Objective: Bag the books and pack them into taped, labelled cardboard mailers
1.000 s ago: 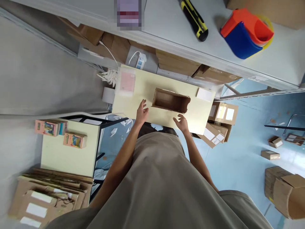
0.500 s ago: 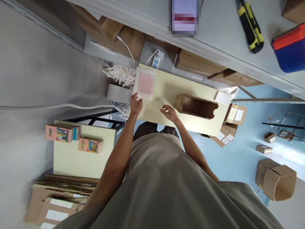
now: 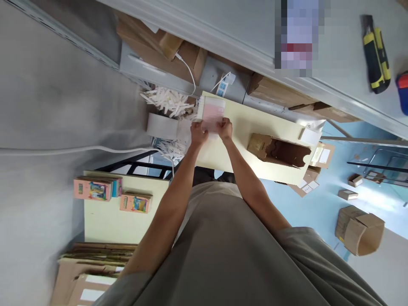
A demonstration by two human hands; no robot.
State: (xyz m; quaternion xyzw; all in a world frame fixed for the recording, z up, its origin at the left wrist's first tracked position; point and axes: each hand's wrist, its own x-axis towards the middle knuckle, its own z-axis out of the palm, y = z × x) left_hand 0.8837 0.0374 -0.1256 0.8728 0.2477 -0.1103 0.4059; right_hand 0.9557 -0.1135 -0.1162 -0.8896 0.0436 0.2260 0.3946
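Observation:
A flat, rectangular pink-and-white item [image 3: 213,111], blurred, is at the left end of the pale yellow table [image 3: 237,148]. Its exact kind cannot be made out. My left hand [image 3: 199,134] is closed at its near left corner, with the thumb toward the item. On the near right corner my right hand [image 3: 225,128] pinches the edge with bent fingers. More pale, sheet-like material shows along the item's left side. To the right of my right hand lies an open cardboard box [image 3: 280,151], on the same table.
White paper strips [image 3: 168,101] and a white roll-like object [image 3: 162,126] are left of the table. A power strip [image 3: 222,88] sits behind it. Above is a grey shelf [image 3: 223,25] with a utility knife [image 3: 376,57]. Books [image 3: 135,202] lie on a lower-left table [image 3: 111,221].
Both hands, apart and holding nothing before, have moved up to the pink-and-white item and closed on its near corners. My view has shifted, so surroundings appear further right.

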